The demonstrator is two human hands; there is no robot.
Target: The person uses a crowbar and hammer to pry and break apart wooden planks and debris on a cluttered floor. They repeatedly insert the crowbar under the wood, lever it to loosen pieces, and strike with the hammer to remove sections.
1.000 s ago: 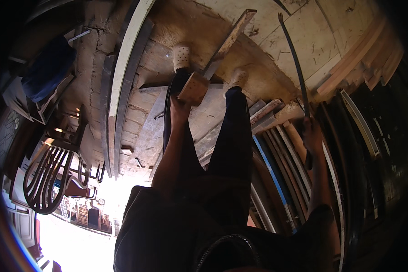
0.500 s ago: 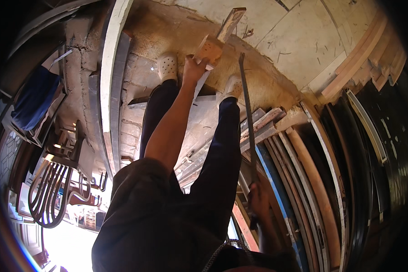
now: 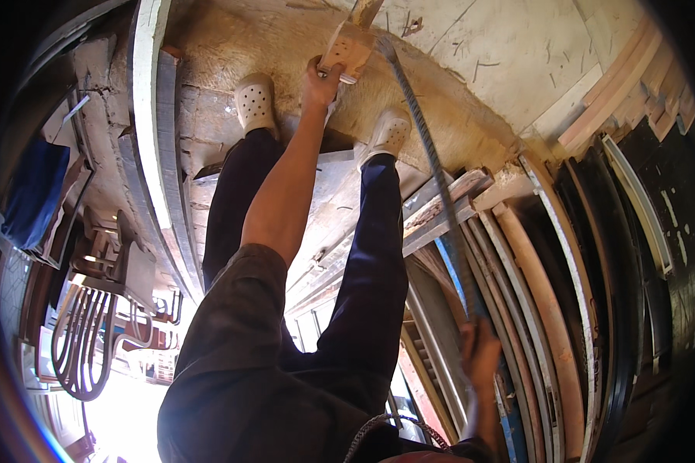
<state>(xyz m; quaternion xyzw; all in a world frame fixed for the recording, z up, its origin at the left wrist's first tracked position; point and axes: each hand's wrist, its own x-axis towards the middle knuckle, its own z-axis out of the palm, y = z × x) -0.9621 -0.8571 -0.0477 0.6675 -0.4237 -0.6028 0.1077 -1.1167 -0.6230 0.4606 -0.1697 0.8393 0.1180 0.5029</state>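
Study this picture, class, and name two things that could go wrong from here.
The long bar in the right grip could stray and strike the left grip, which holds the wooden block near the bar's far end.
If dropped, the block might land on the perforated clogs.

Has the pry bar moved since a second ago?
Yes: the pry bar in the right hand has swung left, its far end now farther from the stacked bare planks at upper right.
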